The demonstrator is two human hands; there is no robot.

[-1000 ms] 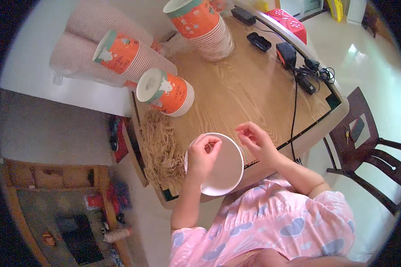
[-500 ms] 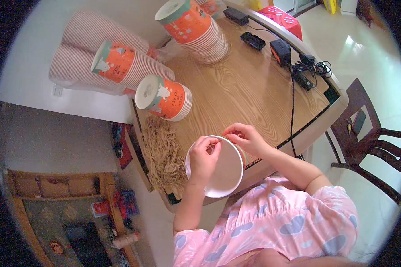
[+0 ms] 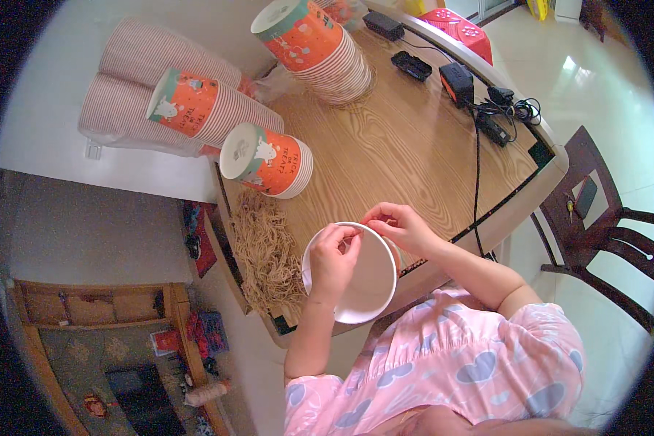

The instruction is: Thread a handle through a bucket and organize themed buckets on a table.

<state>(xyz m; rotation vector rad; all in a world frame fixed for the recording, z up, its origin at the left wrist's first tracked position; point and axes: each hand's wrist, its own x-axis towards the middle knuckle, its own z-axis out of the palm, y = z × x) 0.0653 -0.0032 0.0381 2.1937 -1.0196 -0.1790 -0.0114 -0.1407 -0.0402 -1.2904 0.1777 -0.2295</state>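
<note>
— Fingers of the left hand (image 3: pixel 332 256)?
— Curled over the near rim of the white paper bowl (image 3: pixel 367 285), thumb and forefinger pinched together at the rim on a thin tan strand (too fine to make out clearly).
— And the right hand (image 3: pixel 400 227)?
— Fingertips drawn together just above the bowl's far rim, close to the left fingertips; wrist bent, forearm running back to the pink sleeve (image 3: pixel 479 341).
— Bowl's place?
— Held over the near edge of the wooden table (image 3: pixel 414 145), mouth tilted up toward the camera.
— Around it?
— Heap of tan strands (image 3: pixel 269 254) just to the left; beyond, a stack of orange cups (image 3: pixel 269 161) lying on its side; black cable (image 3: pixel 477 182) well right.
</note>
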